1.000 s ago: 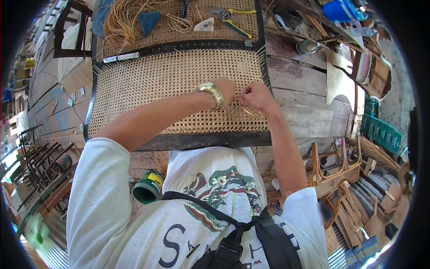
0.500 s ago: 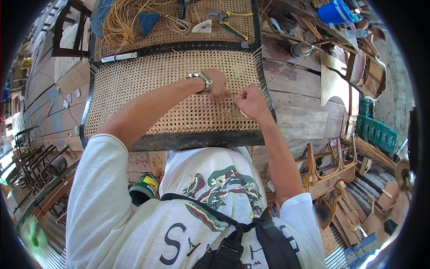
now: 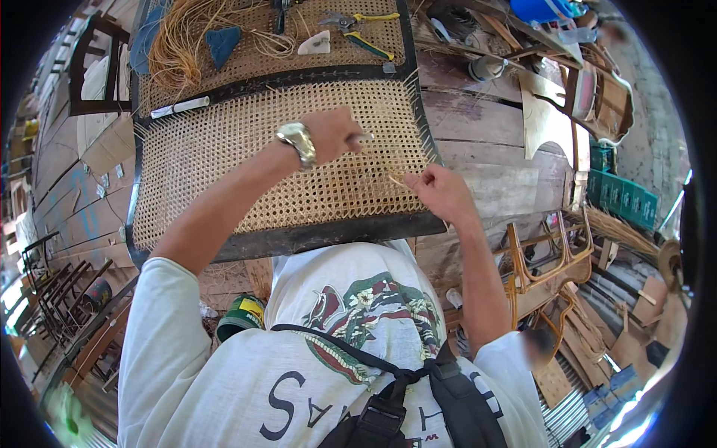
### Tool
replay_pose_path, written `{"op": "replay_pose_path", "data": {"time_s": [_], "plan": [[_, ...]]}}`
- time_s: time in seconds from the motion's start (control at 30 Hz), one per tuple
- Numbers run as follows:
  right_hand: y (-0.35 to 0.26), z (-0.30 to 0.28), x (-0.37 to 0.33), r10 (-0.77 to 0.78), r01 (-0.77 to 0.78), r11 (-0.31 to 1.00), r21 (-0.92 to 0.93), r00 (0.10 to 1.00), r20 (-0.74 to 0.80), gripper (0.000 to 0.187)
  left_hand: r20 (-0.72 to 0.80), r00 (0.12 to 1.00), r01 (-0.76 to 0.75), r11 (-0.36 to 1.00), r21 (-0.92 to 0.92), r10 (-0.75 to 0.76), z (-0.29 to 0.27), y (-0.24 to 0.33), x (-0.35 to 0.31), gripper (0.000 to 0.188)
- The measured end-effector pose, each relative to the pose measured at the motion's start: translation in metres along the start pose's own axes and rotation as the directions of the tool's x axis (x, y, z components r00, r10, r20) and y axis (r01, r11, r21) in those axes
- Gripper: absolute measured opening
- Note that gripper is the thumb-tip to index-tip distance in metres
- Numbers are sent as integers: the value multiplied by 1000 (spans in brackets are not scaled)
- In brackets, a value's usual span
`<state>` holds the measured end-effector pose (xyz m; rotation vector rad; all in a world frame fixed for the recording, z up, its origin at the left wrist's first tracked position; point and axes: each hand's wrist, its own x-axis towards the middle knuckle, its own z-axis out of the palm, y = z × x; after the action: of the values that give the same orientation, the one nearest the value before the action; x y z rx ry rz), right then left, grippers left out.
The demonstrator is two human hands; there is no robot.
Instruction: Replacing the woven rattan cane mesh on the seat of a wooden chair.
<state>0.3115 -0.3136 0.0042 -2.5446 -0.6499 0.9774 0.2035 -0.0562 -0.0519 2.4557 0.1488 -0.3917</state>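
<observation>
Shears [image 3: 349, 25] right of strand bundle [image 3: 175, 56], on cane panel [image 3: 317, 62].

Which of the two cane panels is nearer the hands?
The near panel, by the shirt; the far panel bears the fibre bundle and shears.

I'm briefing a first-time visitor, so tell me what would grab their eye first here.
The broad woven cane panel, dark-framed, fills the middle. Over it are the left hand, with a gold-coloured watch at its wrist, and the right hand, a pale strand at its fingertips. Beyond, a golden tangle of strands lies upper left and yellow-handled shears upper right.
</observation>
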Motion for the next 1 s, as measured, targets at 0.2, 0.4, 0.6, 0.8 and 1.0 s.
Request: {"op": "replay_pose_path", "data": {"time_s": [0.2,0.4,0.6,0.8,1.0], "plan": [[17,-6,30,-160,167,986,-19,963,217,20,-59,994,-83,993,80,88,15,5,4,21],[9,-2,35,-291,323,935,-150,935,203,12,77,995,54,996,76,-59,5,11,6,22],[-6,11,27,-348,365,832,-418,930,121,22,99,993,51,993,103,-61,8,3,14,24],[-6,16,32,-8,31,719,695,999,-37,28,130,988,76,993,91,-88,7,3,18,25],[-35,-10,12,32,92,255,963,994,-103,23,73,996,47,999,-3,-46,13,-8,18,33]]}}
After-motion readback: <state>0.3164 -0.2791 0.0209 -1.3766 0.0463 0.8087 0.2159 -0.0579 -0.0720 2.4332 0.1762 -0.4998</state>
